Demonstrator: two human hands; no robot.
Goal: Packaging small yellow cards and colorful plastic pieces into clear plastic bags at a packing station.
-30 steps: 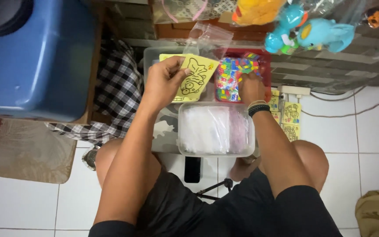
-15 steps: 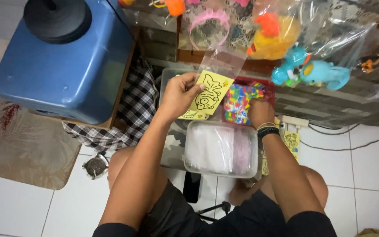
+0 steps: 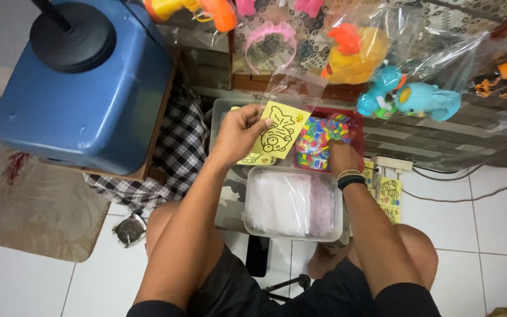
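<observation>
Between thumb and fingers of the left hand (image 3: 239,134), pinching a yellow card (image 3: 280,136) with a black cartoon outline, tilted, gripped by its left edge. Wrist bent forward, forearm running back down toward the lap. Under that card, more yellow cards (image 3: 252,157) lying in a clear bin (image 3: 221,111). Just right of the grip, the right hand (image 3: 341,157) dipping into a red tray (image 3: 356,126) full of little multicoloured pieces (image 3: 315,144), fingers down among them, so can't tell if clenched on anything or loose. Black wristband (image 3: 352,181) and a pale band on that wrist. Nearer the body from both hands, a clear plastic tub (image 3: 293,204) of whitish folded bags, sitting between the forearms. Right of the right wrist, a few more yellow cards (image 3: 389,196) on the white tile floor. Beyond the grip, bagged toys hanging: pink headband (image 3: 271,44), yellow duck (image 3: 353,58), blue fish toy (image 3: 423,100), with loose cellophane drooping close over the held card. Left of the grip, checked cloth (image 3: 177,147), then a big blue container (image 3: 83,94) with a black cap.
</observation>
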